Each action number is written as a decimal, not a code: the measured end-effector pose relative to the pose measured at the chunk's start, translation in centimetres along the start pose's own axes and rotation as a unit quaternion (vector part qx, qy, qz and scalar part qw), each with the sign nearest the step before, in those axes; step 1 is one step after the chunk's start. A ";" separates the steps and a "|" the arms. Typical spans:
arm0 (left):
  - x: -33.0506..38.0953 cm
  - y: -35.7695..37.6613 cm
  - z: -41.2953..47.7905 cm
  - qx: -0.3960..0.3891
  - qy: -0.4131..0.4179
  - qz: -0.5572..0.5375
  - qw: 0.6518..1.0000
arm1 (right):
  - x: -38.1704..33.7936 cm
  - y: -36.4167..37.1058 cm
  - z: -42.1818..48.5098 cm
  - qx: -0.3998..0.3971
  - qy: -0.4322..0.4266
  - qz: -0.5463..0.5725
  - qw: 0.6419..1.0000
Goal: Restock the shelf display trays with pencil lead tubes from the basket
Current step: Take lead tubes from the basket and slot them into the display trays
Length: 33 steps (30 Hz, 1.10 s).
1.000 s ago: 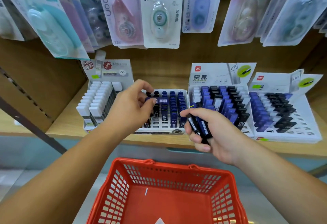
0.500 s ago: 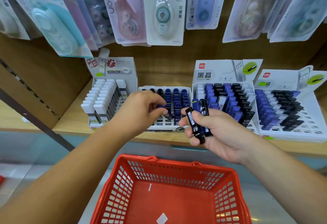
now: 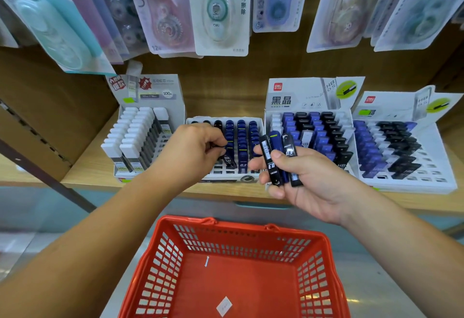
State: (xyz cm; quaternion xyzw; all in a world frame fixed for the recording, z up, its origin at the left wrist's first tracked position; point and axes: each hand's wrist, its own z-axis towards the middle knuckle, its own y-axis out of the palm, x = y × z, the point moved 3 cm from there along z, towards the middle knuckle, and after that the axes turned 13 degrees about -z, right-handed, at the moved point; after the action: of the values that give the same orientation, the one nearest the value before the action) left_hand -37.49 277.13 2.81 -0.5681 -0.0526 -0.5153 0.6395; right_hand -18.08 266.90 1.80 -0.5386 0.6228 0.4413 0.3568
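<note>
Pinching one black lead tube (image 3: pixel 227 160) at the second of four display trays (image 3: pixel 221 176), the left hand (image 3: pixel 193 152) is hovering; the right hand (image 3: pixel 308 182) is gripping three tubes (image 3: pixel 272 167).

Wooden shelf (image 3: pixel 85 169): four lead-tube display trays (image 3: pixel 426 187) side by side along front.

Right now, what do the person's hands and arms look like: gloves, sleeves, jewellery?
Both are bare. The left hand and right hand wear no gloves, rings or watch, and no sleeve shows on the left forearm or right forearm within the frame.
</note>
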 end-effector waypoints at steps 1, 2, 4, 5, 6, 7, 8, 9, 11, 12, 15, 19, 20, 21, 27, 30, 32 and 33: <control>0.0 0.0 0.0 -0.004 0.005 0.001 1.000 | 0.0 -0.1 0.0 0.000 -0.001 0.000 1.000; -0.1 0.1 0.1 -0.007 0.009 0.002 1.000 | 0.0 -0.2 0.0 0.000 -0.001 -0.001 1.000; -0.1 0.0 0.2 -0.014 0.013 0.003 1.000 | 0.0 -0.3 -0.1 -0.001 -0.001 -0.002 1.000; -0.1 -0.1 0.2 -0.016 0.014 0.003 1.000 | 0.0 -0.3 -0.1 -0.002 -0.001 -0.004 1.000; 0.0 -0.1 0.2 -0.017 0.016 0.006 1.000 | 0.0 -0.3 -0.1 -0.003 -0.001 -0.005 1.000; 0.1 -0.1 0.3 -0.020 0.020 0.010 1.000 | 0.0 -0.3 -0.1 -0.002 0.000 -0.006 1.000; 0.3 -0.1 0.3 -0.025 0.025 0.014 0.999 | 0.0 -0.4 -0.2 -0.003 0.000 -0.006 1.000; 0.6 0.0 0.4 -0.029 0.031 0.015 0.999 | 0.0 -0.4 -0.2 -0.003 -0.001 -0.005 1.000; 1.1 0.0 0.5 -0.036 0.043 0.011 0.998 | -0.1 -0.3 -0.3 -0.003 -0.002 -0.005 1.000; 1.2 0.1 0.5 -0.040 0.051 0.011 0.998 | -0.1 -0.3 -0.3 -0.005 -0.003 -0.008 1.000; 1.2 0.0 0.6 -0.046 0.055 0.010 0.997 | 0.1 -0.4 -0.3 -0.006 -0.005 -0.014 1.000; 1.1 -0.3 0.4 -0.037 0.066 0.015 0.997 | -0.1 -0.6 -0.5 -0.006 -0.010 -0.025 1.000; 1.0 -0.2 0.3 -0.038 0.069 0.018 0.997 | -0.1 -0.7 -0.6 -0.004 -0.012 -0.030 0.999; 1.0 0.0 0.2 -0.040 0.070 0.019 0.997 | -0.1 -0.7 -0.7 -0.002 -0.013 -0.037 0.999; 1.0 1.2 0.1 -0.031 0.092 0.043 0.994 | -0.5 -0.1 -1.0 -0.017 -0.009 -0.040 0.999; 0.3 1.2 -0.2 -0.027 0.054 0.057 0.997 | -0.5 -0.1 -1.0 -0.012 -0.004 -0.019 1.000; 0.5 1.0 -0.5 -0.027 0.060 0.064 0.996 | -0.4 0.1 -0.8 -0.006 -0.004 -0.016 1.000; 0.9 0.8 -0.6 -0.010 0.075 0.069 0.995 | -0.3 0.2 -0.7 -0.003 -0.005 -0.017 1.000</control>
State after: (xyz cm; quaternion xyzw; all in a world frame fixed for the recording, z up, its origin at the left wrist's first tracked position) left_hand -36.85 276.00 2.65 -0.5366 0.0402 -0.5118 0.6698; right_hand -18.21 266.40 2.38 -0.5476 0.6106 0.4397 0.3660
